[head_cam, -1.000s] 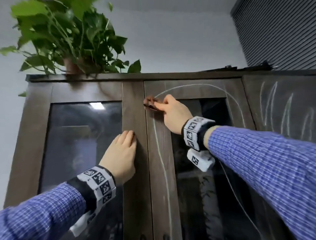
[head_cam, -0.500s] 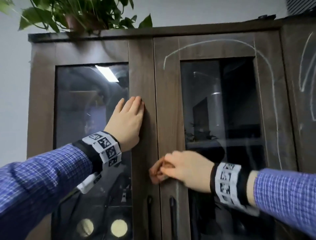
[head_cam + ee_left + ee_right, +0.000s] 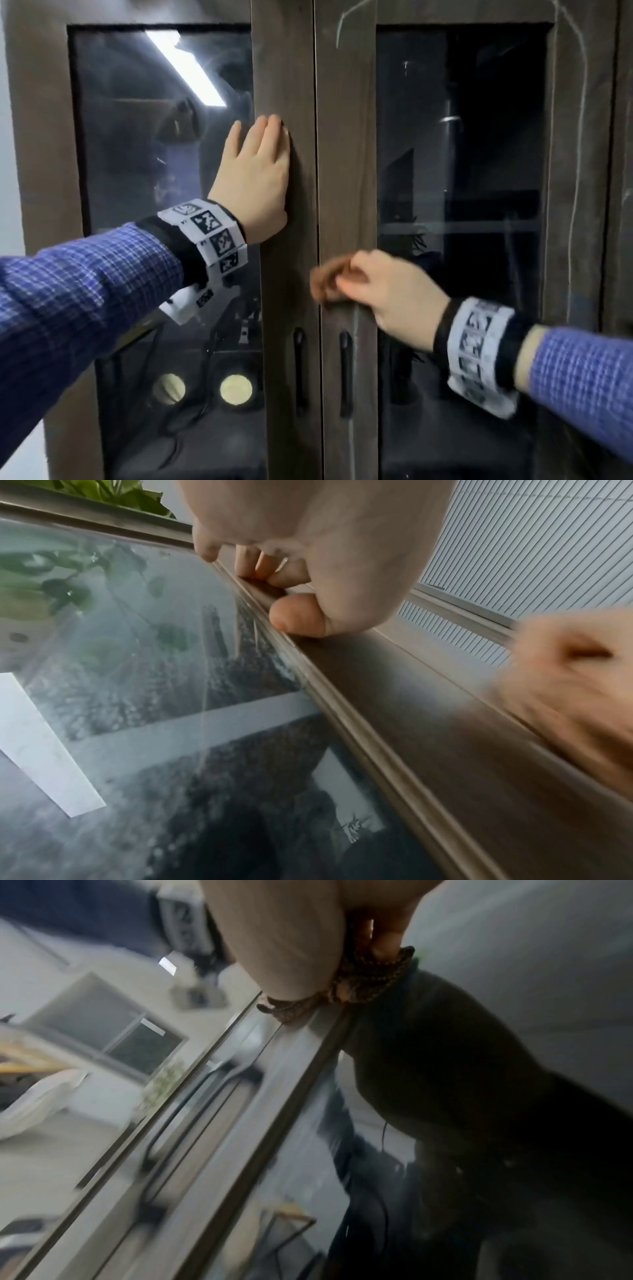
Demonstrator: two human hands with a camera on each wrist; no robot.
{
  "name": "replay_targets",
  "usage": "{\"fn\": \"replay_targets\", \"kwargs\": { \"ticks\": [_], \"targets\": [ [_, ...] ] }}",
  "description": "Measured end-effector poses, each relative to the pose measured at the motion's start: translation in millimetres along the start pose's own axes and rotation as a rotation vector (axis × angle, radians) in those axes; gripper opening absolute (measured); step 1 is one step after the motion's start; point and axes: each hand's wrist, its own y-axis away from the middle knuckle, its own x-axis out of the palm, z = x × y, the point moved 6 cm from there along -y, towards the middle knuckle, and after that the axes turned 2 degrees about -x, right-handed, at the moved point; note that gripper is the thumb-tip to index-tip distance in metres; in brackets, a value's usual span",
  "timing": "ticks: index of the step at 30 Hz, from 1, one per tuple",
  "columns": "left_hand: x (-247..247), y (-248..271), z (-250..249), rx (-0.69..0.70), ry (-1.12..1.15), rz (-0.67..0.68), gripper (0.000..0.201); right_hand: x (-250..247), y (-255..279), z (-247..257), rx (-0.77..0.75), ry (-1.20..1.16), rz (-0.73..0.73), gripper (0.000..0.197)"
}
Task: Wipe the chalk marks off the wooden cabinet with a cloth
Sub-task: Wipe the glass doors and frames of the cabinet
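The dark wooden cabinet (image 3: 284, 68) has two glass doors. My left hand (image 3: 255, 178) lies flat on the left door's inner frame, fingers straight. My right hand (image 3: 373, 291) grips a small brown cloth (image 3: 320, 286) and presses it on the right door's frame (image 3: 346, 171), just above the handles. In the right wrist view the patterned brown cloth (image 3: 363, 985) is bunched under my fingers (image 3: 387, 942) against the wood. A white chalk line (image 3: 579, 130) runs down the right door's outer frame, and a short chalk stroke (image 3: 340, 27) shows at the top of the inner frame.
Two black vertical handles (image 3: 299, 370) sit side by side below my right hand. The glass panes (image 3: 154, 154) reflect a ceiling light. In the left wrist view a leafy plant (image 3: 113, 493) shows on top of the cabinet and blinds (image 3: 534, 547) beyond it.
My right hand with the cloth has swept down the right door's inner frame from near the top to just above the handles. The chalk line there is gone. My left hand stayed.
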Motion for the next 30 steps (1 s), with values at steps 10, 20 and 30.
{"fn": "replay_targets", "kwargs": {
  "ticks": [10, 20, 30],
  "targets": [
    [-26.5, -9.5, -2.6, 0.016, -0.076, 0.001, 0.087, -10.1, -5.3, 0.2, -0.211, 0.193, 0.132, 0.045],
    [-47.0, -31.5, 3.7, 0.006, 0.173, -0.159, 0.041, -125.5, -149.0, -85.1, 0.141, 0.18, -0.097, 0.028],
    [-71.7, -105.0, -1.8, -0.03, 0.135, -0.17, 0.045, -182.4, -231.3, -163.1, 0.429, 0.23, -0.187, 0.044]
  ]
}}
